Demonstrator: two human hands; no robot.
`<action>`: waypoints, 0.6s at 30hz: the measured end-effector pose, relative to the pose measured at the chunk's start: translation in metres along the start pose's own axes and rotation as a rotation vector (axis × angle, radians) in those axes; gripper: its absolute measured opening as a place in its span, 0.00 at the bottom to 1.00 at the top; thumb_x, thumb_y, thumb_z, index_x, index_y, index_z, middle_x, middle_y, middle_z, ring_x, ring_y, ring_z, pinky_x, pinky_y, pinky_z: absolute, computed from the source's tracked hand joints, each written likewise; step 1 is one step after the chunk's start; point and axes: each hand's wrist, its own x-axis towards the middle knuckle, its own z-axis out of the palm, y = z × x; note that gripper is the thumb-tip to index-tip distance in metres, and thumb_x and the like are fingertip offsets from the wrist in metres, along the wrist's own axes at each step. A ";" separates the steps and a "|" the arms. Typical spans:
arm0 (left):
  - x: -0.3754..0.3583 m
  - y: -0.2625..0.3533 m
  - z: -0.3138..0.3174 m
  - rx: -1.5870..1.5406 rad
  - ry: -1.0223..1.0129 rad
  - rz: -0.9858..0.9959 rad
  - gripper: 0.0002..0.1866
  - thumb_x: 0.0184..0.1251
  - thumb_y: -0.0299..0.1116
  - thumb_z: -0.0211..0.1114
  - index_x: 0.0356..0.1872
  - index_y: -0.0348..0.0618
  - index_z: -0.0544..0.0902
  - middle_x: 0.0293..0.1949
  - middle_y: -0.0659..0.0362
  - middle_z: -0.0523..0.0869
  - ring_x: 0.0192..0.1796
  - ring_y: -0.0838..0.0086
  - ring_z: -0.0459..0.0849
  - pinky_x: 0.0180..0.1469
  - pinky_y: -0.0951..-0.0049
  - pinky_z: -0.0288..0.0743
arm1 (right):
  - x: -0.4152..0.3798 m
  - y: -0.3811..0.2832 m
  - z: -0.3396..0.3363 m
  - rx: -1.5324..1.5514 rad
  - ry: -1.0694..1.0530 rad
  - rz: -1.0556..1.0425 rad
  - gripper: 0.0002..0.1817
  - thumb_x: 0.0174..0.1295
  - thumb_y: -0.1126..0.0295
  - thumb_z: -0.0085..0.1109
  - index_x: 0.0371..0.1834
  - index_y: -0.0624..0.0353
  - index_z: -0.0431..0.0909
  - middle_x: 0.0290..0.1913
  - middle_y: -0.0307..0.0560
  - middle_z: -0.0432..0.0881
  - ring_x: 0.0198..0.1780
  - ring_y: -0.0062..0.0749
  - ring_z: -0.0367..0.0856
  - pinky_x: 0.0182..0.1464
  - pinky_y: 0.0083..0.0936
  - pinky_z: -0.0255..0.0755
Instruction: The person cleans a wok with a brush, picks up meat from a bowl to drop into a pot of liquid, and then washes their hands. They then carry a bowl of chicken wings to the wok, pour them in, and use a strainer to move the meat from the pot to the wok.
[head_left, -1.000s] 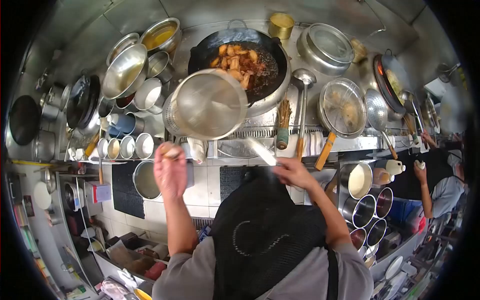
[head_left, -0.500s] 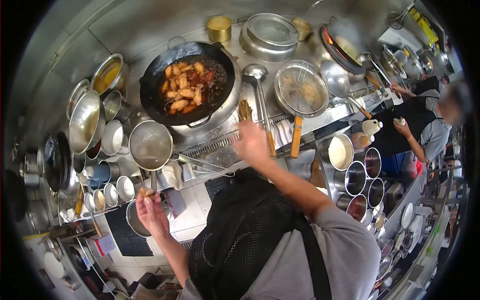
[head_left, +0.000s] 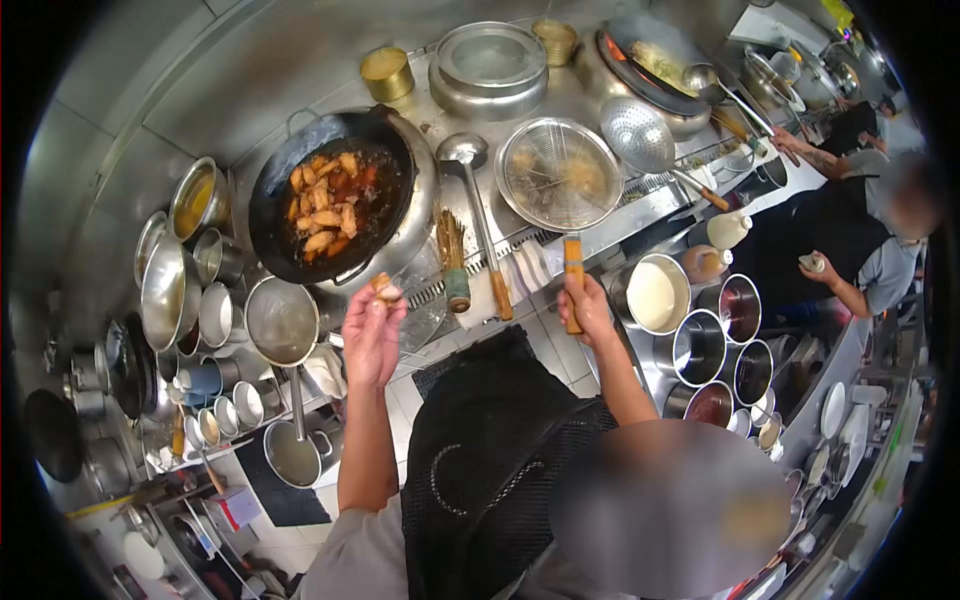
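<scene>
My left hand is raised in front of the stove, its fingers pinching a small browned piece of fried food with a pale inside showing. My right hand is closed round the wooden handle of a round wire-mesh strainer, whose basket rests on the counter. Left of it lie a steel ladle and a bamboo wok brush. Browned fried pieces sit in dark oil in the black wok, beyond my left hand.
A perforated skimmer lies right of the strainer. Another person works at the right beside a steaming wok. Steel pots of sauces line the right side. A fine sieve and several bowls crowd the left.
My left hand has risen and moved right with the food piece. My right hand has moved right, away from the wok brush, and closed on the strainer's handle. The view has shifted.
</scene>
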 end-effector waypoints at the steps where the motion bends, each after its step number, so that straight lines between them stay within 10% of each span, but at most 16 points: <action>1: 0.000 -0.006 0.010 0.006 0.018 0.006 0.13 0.71 0.26 0.59 0.55 0.40 0.74 0.50 0.53 0.82 0.50 0.68 0.83 0.56 0.69 0.78 | -0.010 -0.006 -0.009 -0.003 -0.014 0.013 0.12 0.70 0.59 0.54 0.40 0.56 0.69 0.23 0.39 0.73 0.17 0.21 0.69 0.17 0.21 0.66; 13: -0.100 0.023 -0.004 -0.101 0.113 0.361 0.20 0.72 0.28 0.58 0.63 0.47 0.70 0.54 0.55 0.80 0.56 0.67 0.81 0.57 0.65 0.76 | 0.027 -0.008 -0.018 -0.250 -0.137 0.097 0.19 0.67 0.43 0.53 0.37 0.47 0.72 0.16 0.32 0.62 0.13 0.17 0.58 0.14 0.19 0.55; 14: -0.123 0.028 -0.008 -0.087 0.203 0.461 0.20 0.72 0.28 0.58 0.63 0.47 0.70 0.54 0.55 0.80 0.56 0.67 0.81 0.57 0.65 0.76 | 0.075 0.014 -0.068 -0.077 -0.266 0.184 0.18 0.70 0.49 0.52 0.41 0.53 0.75 0.22 0.37 0.72 0.20 0.24 0.71 0.20 0.24 0.68; 18: -0.217 0.028 -0.022 -0.023 0.454 0.661 0.22 0.70 0.29 0.61 0.64 0.47 0.69 0.50 0.58 0.81 0.53 0.70 0.81 0.56 0.67 0.76 | 0.071 0.009 0.003 -0.451 -0.346 0.152 0.18 0.71 0.50 0.51 0.43 0.55 0.75 0.23 0.39 0.74 0.21 0.25 0.73 0.22 0.24 0.70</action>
